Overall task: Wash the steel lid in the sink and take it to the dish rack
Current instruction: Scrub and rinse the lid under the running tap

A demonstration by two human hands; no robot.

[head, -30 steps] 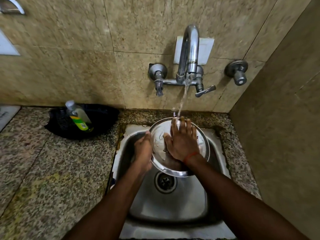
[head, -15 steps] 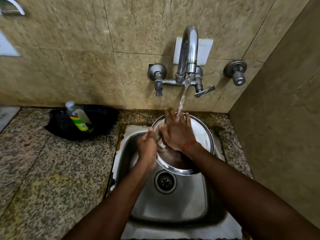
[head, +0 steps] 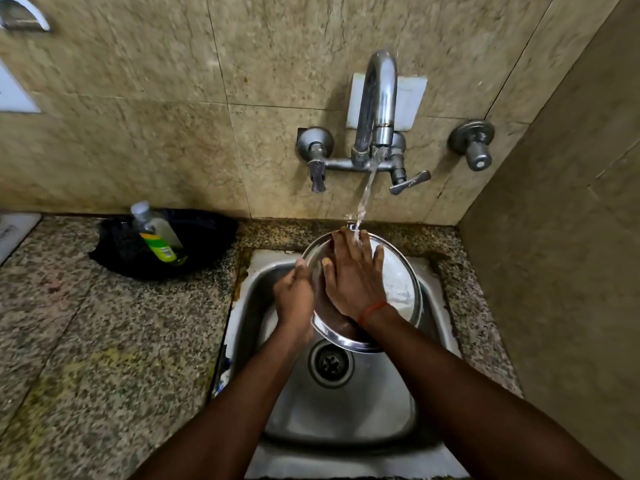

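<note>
Steel lid (head: 399, 280), round, shiny, wet, left hand (head: 294, 299) gripping rim, right hand (head: 353, 284) flat inside

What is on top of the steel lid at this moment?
The right hand lies flat on the steel lid, tap water falling on its fingertips. The lid's middle is hidden under that hand.

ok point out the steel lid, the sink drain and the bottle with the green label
round steel lid (head: 398, 282): head view, bare shiny face near its right rim
round steel sink drain (head: 330, 363): head view, centre of its strainer
clear plastic bottle with green label (head: 157, 245): head view, on the green label
</note>
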